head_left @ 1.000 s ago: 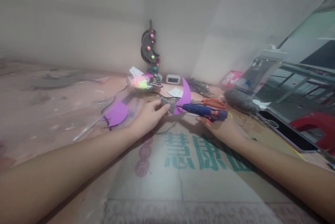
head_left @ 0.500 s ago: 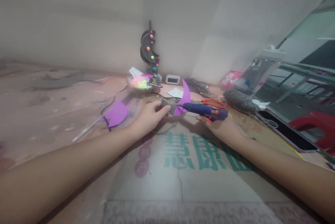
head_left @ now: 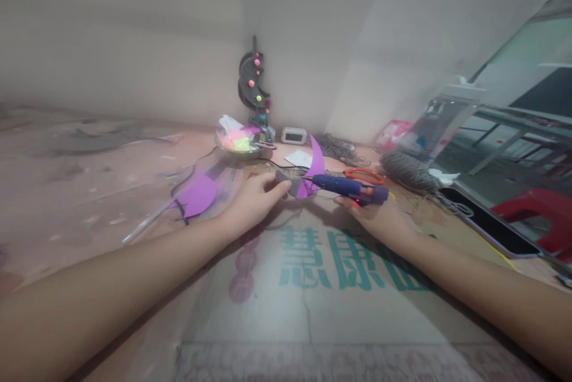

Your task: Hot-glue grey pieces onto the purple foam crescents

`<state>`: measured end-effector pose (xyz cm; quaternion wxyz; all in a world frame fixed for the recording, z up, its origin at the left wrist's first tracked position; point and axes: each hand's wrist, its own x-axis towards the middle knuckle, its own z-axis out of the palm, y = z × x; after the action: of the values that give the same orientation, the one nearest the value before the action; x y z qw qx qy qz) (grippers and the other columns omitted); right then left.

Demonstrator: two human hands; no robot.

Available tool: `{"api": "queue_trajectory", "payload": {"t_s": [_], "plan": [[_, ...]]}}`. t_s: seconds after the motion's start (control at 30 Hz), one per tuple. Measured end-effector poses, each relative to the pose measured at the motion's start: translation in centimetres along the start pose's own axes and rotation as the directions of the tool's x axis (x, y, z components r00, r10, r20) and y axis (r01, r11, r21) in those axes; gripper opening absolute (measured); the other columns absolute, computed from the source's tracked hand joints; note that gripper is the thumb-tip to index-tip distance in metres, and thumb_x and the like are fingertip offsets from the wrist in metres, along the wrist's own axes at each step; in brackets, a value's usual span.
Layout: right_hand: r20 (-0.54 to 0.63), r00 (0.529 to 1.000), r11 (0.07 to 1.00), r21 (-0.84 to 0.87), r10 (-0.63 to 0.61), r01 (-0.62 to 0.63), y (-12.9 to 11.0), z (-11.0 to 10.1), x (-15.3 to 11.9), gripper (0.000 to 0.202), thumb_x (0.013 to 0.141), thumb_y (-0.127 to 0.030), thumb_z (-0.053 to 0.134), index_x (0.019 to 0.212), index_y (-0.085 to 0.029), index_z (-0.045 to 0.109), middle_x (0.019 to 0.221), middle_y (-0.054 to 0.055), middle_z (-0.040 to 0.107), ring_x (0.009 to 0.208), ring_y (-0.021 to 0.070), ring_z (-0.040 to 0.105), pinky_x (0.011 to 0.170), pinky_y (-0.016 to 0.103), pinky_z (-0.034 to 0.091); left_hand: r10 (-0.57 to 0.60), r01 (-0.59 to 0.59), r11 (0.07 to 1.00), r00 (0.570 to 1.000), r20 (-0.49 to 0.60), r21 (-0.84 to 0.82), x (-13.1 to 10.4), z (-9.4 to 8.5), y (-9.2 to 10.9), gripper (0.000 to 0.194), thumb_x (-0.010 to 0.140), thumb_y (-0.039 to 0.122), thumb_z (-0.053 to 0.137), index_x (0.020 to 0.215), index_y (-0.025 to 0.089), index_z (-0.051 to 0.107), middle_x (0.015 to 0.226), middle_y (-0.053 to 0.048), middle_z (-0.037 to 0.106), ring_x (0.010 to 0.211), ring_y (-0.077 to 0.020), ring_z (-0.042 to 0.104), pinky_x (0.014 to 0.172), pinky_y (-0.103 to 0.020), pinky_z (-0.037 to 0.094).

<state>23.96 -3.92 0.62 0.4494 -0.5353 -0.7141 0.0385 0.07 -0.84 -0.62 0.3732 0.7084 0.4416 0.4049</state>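
My left hand (head_left: 259, 194) pinches a crescent-shaped piece by its grey-covered end (head_left: 292, 183). The bare purple part (head_left: 317, 158) of the crescent curves upward to a point. In my right hand (head_left: 366, 212) is a blue glue gun (head_left: 346, 186) with a small red light lit, its fingers wrapped around the handle. The gun's nozzle points left and is at the edge of the grey covering; whether it touches cannot be made out. Left of my left hand lies another purple cut piece (head_left: 198, 194) with a clear stick (head_left: 149, 218) beside it.
Cardboard (head_left: 268, 316) with green lettering lies under my hands. Orange-handled scissors (head_left: 364, 176), grey yarn (head_left: 409, 173), a phone (head_left: 491, 221) and a clear bottle (head_left: 440, 120) are on the right. Behind stand a bowl of colourful bits (head_left: 239, 152), a small clock (head_left: 294, 135) and a decorated grey crescent (head_left: 252, 81).
The view has shifted very slightly. Both hands, the crescent piece and the glue gun keep almost the same positions.
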Motion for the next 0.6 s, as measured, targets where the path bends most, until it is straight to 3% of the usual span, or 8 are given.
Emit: {"api": "queue_trajectory", "payload": {"t_s": [0.2,0.4,0.6], "plan": [[0.041,0.999,1.000,0.007,0.011,-0.011,-0.1,-0.6,0.0,0.019,0.076,-0.043,0.064,0.078,-0.024,0.064,0.081,0.005,0.071,0.091,0.0279,0.066,0.083,0.043,0.053,-0.030,0.030,0.999,1.000,-0.002,-0.022,0.4,0.0,-0.4,0.038,0.085,0.049,0.052,0.065,0.017,0.051,0.055,0.003,0.049,0.049,-0.0092,0.042,0.047,-0.022,0.029],[0.177,0.983,0.998,-0.015,-0.057,0.060,-0.6,-1.1,0.0,0.018,0.081,-0.040,0.060,0.073,-0.025,0.065,0.084,0.005,0.071,0.089,0.0253,0.065,0.084,0.040,0.052,-0.074,0.071,0.995,0.997,-0.035,-0.073,0.9,-0.1,-1.3,0.042,0.084,0.054,0.052,0.069,0.016,0.057,0.059,0.002,0.051,0.051,-0.0089,0.044,0.047,-0.021,0.030],[0.162,0.985,0.996,-0.068,-0.051,0.063,-1.2,-1.0,-0.2,0.015,0.078,-0.039,0.062,0.077,-0.024,0.063,0.076,0.003,0.068,0.077,0.0236,0.066,0.071,0.038,0.054,-0.084,0.079,0.991,0.995,-0.046,-0.108,1.0,0.0,-1.4,0.041,0.083,0.054,0.053,0.069,0.015,0.057,0.060,0.002,0.050,0.051,-0.0085,0.042,0.046,-0.021,0.029]]}}
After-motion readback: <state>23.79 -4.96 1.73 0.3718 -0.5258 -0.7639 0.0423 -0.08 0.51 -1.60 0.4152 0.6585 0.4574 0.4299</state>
